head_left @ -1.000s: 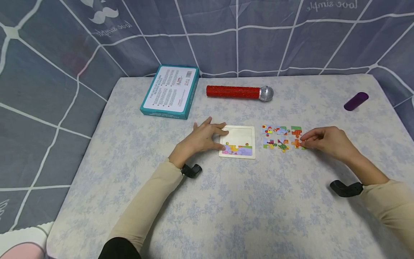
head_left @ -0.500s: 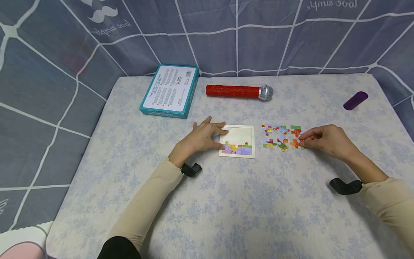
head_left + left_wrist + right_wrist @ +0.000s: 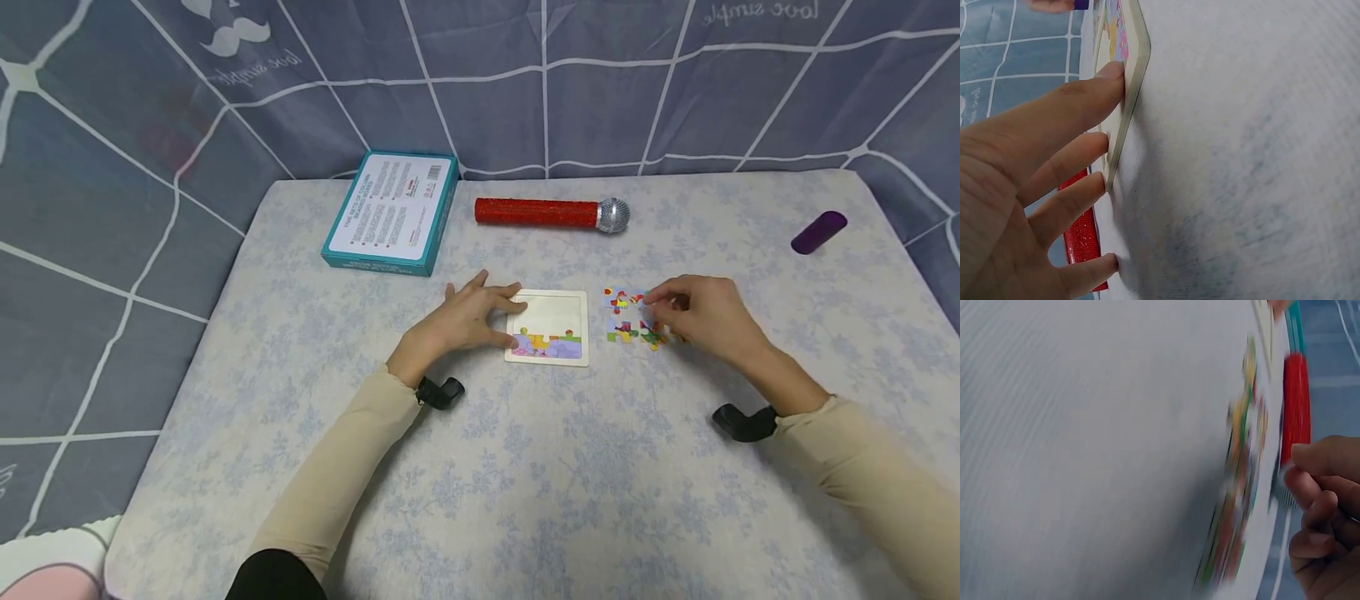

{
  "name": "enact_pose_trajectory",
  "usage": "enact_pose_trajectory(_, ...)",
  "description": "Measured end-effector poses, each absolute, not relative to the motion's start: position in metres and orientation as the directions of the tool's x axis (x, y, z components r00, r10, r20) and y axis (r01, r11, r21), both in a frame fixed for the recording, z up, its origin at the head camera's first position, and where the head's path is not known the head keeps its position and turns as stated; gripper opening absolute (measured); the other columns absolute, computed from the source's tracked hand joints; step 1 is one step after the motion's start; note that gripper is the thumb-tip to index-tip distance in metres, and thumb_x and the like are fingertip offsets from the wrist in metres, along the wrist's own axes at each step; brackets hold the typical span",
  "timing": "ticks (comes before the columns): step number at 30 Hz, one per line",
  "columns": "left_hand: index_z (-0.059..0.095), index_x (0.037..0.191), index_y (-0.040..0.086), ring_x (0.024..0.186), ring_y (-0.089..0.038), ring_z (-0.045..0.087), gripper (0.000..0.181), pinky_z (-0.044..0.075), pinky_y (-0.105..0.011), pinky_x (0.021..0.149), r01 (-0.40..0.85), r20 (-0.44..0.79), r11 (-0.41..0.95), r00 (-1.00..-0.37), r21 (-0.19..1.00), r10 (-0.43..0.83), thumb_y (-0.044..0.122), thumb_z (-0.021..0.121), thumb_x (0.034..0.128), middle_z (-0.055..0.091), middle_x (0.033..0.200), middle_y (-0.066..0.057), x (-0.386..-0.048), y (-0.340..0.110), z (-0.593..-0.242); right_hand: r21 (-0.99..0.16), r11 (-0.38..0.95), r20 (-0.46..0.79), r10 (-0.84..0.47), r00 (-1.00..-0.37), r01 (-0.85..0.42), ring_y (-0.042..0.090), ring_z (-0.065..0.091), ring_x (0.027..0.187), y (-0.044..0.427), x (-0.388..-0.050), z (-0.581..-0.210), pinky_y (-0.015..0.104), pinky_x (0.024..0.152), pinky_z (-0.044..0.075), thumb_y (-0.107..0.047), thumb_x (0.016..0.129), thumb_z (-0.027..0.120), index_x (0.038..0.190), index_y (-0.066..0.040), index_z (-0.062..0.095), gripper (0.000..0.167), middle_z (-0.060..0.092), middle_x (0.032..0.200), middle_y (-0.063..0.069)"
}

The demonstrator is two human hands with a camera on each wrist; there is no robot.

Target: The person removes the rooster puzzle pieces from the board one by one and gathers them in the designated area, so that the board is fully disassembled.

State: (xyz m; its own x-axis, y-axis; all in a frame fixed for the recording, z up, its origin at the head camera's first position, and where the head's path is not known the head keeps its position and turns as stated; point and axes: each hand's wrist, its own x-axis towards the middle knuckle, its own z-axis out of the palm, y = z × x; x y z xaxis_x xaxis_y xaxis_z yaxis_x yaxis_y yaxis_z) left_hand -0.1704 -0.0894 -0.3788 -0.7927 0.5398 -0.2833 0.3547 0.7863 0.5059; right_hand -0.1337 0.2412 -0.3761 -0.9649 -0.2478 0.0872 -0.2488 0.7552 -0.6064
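Observation:
My left hand rests at the left side of a pale puzzle tray, its thumb on the lower left corner and fingers spread along the edge. Joined puzzle pieces with a purple and yellow picture fill the tray's lower part. To the right of the tray, several loose puzzle pieces lie in rows. Above them hovers my right hand, hiding the right-hand ones. In the right wrist view its thumb and index fingertip come together; whether a piece is between them cannot be told.
A teal box lies at the back left. Beside it is a red microphone with a silver head. A purple cylinder lies at the back right. A tile-patterned curtain hangs behind the table.
My right hand has moved left, from the right end of the loose pieces to over their middle, covering some of them. My left hand has stayed on the tray.

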Motion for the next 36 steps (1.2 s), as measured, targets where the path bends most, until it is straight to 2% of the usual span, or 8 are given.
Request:
enact_pose_trajectory(5,0.058,0.139,0.018,0.149,-0.039,0.006,0.064,-0.001,-0.075,0.106,0.361,-0.294,0.785,-0.783,0.503,0.548,0.033,0.082,0.0811,0.034,0.156,0.004,-0.171,-0.09,-0.378,-0.621,0.701,0.044,-0.416,-0.908,-0.351,0.015,0.051,0.067,0.191,-0.141,-0.382,0.028,0.06,0.042,-0.003,0.087,0.069,0.099,-0.004,0.075,0.014,0.066,0.083,0.003)
enact_pose_trajectory(10,0.055,0.141,0.02,0.149,-0.039,0.005,0.066,0.0,-0.075,0.106,0.376,-0.31,0.779,-0.763,0.502,0.568,0.034,0.081,0.0814,0.031,0.158,0.005,-0.17,-0.093,-0.377,-0.665,0.646,-0.021,-0.518,-0.855,-0.375,0.013,0.053,0.068,0.149,-0.146,-0.387,0.03,0.062,0.044,-0.008,0.085,0.074,0.104,-0.004,0.075,0.019,0.066,0.083,0.0)
enact_pose_trajectory(16,0.052,0.143,0.021,0.149,-0.038,0.001,0.072,-0.002,-0.074,0.107,0.391,-0.33,0.77,-0.736,0.505,0.591,0.036,0.082,0.079,0.027,0.16,0.006,-0.171,-0.096,-0.377,-0.665,0.647,-0.053,-0.539,-0.841,-0.373,0.012,0.053,0.067,0.126,-0.145,-0.388,0.029,0.061,0.044,-0.014,0.083,0.079,0.102,-0.004,0.076,0.021,0.066,0.083,-0.001)
enact_pose_trajectory(26,0.05,0.145,0.021,0.149,-0.036,-0.004,0.079,-0.005,-0.072,0.108,0.386,-0.369,0.763,-0.704,0.519,0.607,0.036,0.084,0.0755,0.022,0.161,0.006,-0.172,-0.099,-0.373,-0.654,0.645,-0.04,-0.551,-0.834,-0.395,0.01,0.056,0.069,0.12,-0.142,-0.385,0.029,0.064,0.045,-0.013,0.082,0.08,0.097,-0.006,0.078,0.016,0.066,0.08,-0.003)
enact_pose_trajectory(30,0.049,0.146,0.021,0.149,-0.036,-0.005,0.08,-0.006,-0.071,0.108,0.388,-0.372,0.761,-0.699,0.52,0.61,0.037,0.084,0.0755,0.02,0.162,0.006,-0.172,-0.099,-0.373,-0.644,0.645,-0.031,-0.559,-0.828,-0.411,0.011,0.058,0.073,0.119,-0.142,-0.385,0.029,0.068,0.046,-0.012,0.081,0.081,0.093,-0.007,0.078,0.014,0.068,0.081,-0.003)
enact_pose_trajectory(36,0.049,0.145,0.022,0.149,-0.036,-0.004,0.081,-0.005,-0.072,0.108,0.383,-0.368,0.771,-0.713,0.508,0.597,0.038,0.084,0.0743,0.021,0.161,0.007,-0.17,-0.098,-0.374,-0.654,0.643,-0.059,-0.569,-0.82,-0.399,0.011,0.058,0.069,0.116,-0.145,-0.383,0.029,0.065,0.047,-0.009,0.081,0.08,0.09,-0.006,0.077,0.01,0.068,0.075,-0.003)
